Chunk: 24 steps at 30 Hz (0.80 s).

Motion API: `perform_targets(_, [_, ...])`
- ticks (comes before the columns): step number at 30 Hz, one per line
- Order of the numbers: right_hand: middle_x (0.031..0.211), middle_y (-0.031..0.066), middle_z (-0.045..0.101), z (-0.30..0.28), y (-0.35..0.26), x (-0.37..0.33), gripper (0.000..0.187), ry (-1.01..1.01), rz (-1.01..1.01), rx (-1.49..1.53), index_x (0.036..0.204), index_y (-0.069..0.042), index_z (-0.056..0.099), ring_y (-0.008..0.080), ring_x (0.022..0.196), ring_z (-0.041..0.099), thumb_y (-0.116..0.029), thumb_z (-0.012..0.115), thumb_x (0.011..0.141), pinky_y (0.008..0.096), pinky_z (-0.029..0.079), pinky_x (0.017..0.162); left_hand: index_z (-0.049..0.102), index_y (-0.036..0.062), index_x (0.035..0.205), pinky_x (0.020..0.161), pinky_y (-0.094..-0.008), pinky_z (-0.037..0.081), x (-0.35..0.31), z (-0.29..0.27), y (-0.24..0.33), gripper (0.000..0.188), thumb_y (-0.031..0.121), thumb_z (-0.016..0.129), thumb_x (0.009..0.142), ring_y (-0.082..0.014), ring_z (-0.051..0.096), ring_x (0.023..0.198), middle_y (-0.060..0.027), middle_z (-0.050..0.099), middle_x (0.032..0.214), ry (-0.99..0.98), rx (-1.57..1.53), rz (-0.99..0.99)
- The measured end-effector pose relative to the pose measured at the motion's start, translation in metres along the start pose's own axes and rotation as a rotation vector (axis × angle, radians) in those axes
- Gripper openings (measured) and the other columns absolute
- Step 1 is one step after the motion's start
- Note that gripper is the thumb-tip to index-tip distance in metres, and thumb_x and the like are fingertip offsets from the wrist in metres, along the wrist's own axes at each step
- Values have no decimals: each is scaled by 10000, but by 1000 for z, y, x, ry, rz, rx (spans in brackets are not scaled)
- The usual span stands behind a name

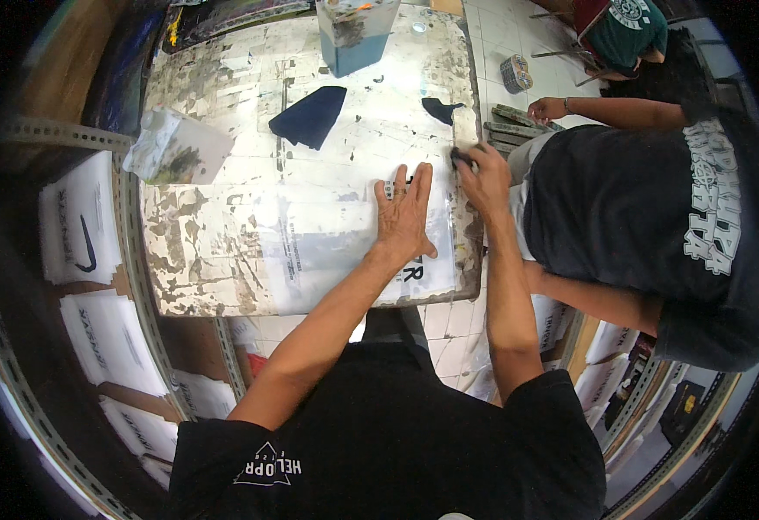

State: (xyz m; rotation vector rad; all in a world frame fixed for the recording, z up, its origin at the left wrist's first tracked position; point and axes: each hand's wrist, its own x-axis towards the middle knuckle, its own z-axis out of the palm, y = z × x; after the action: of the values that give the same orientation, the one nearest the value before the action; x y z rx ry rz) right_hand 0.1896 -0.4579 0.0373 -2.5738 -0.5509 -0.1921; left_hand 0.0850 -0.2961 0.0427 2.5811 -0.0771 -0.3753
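My left hand [407,212] lies flat with its fingers spread on a whitish, see-through sheet [327,260] with black printing. The palm and fingers cover part of the print. At the right edge of the worn, paint-stained table [197,243], my right hand [488,178] has its fingers closed on a small dark cloth [459,158], mostly hidden by the fingers. Beyond my hands, a folded dark blue cloth [312,117] rests on the tabletop. A smaller dark cloth scrap [439,110] is near the right edge, just beyond my right hand.
A clear container with bluish liquid [355,52] stands at the table's far side. On the left sits a stained translucent tub [184,147]. Racks of white framed panels [80,217] flank the table. A co-worker in black [622,191] is close on my right; a basket [516,74] stands beyond.
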Motion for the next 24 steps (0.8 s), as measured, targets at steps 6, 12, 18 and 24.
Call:
perform_targets(6, [979,157,640,-16,-32,-94,232,-102,-7,12,961,-36,729,368,896,611,-59,730,729,446,508,757,50,24,1590,1140,-639,165,0,3,-3,1580,465,986,396,-365,192,1503,-121,238,1636,-18,4,-7])
perform_targets(12, [927,148,621,-3,-31,-125,227,-111,62,-18,950,-19,713,355,862,600,-45,715,725,454,499,710,75,19,1586,1110,-623,202,0,-1,-1,1578,468,990,381,-358,228,1488,-121,261,1630,-18,43,-25])
perform_targets(18, [941,150,613,0,-40,-106,221,-50,45,-30,951,-5,706,360,886,591,-35,692,733,446,497,737,88,22,1583,1106,-619,205,0,7,-3,1572,476,986,375,-359,229,1486,-121,261,1629,63,39,9])
perform_targets(24, [932,146,607,-5,-39,-117,225,-82,27,-33,949,-5,709,356,872,584,-36,694,727,444,496,736,71,31,1590,1125,-623,191,2,2,-3,1577,484,981,384,-359,213,1496,-116,242,1638,-5,40,-15])
